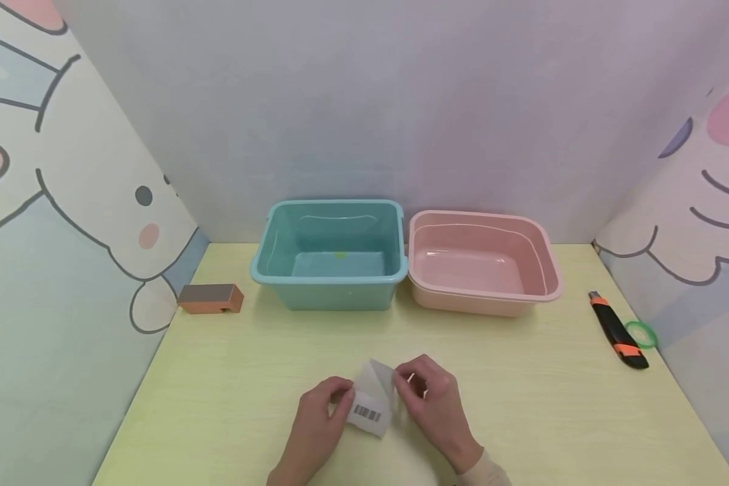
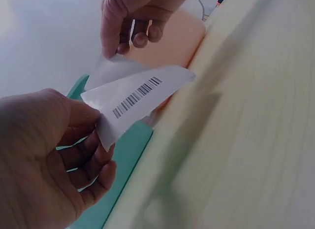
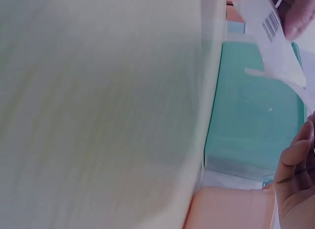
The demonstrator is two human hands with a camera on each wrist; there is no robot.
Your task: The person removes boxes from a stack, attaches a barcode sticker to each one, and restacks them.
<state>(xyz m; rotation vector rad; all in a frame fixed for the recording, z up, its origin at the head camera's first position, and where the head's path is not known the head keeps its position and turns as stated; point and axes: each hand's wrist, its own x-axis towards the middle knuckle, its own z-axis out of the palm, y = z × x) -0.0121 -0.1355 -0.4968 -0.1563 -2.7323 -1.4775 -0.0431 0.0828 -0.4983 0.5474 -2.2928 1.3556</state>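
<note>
Between both hands a white barcode label [image 1: 367, 408] is held up close over the table, its printed bars facing up. It is bent, with a second, plain white flap [image 1: 381, 372] rising along its far side. My left hand [image 1: 318, 422] pinches the label's left edge between thumb and fingers. On the other side my right hand [image 1: 431, 401] pinches the corner of the plain flap. The left wrist view shows the barcode [image 2: 138, 97] and the right hand [image 2: 140, 17] gripping the flap behind it. In the right wrist view, the right hand [image 3: 298, 182] is partly cut off.
A teal basin [image 1: 340, 293] and a pink basin [image 1: 474, 304] stand side by side at the back wall. An orange-brown block with a grey top [image 1: 209, 298] lies at left. A black-and-orange utility knife [image 1: 616, 331] and a green tape ring [image 1: 651, 341] lie at right.
</note>
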